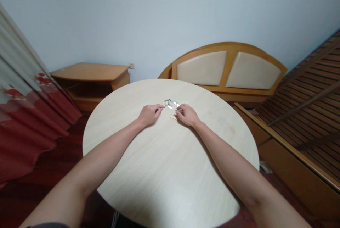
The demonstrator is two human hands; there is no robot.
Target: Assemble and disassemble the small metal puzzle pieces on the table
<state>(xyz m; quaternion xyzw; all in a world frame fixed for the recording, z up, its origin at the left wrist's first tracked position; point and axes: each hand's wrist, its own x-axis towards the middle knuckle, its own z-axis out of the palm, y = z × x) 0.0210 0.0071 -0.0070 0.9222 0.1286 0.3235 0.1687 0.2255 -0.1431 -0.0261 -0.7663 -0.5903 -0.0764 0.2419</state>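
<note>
A small cluster of grey, white and tan pieces (170, 103) lies on the pale round table (159, 157), too small for me to tell their kind. At the cluster's left edge, my left hand (150, 115) has thumb and forefinger pinched together; whatever is between the tips is too small to name. My right hand (188, 114) is at the cluster's right side, with curled fingers closed toward the thumb, and a greyish bit shows near their tips. Just below those fingertips a thin tan strip (173, 117) lies flat, partly covered by the right hand.
Behind the table stand a low wooden cabinet (90, 72) at left and a wooden headboard (228, 70) with cream panels. A slatted bed frame (305, 100) is at right. Red and white curtains (29, 121) hang at left. A wall socket (132, 66) is near the cabinet.
</note>
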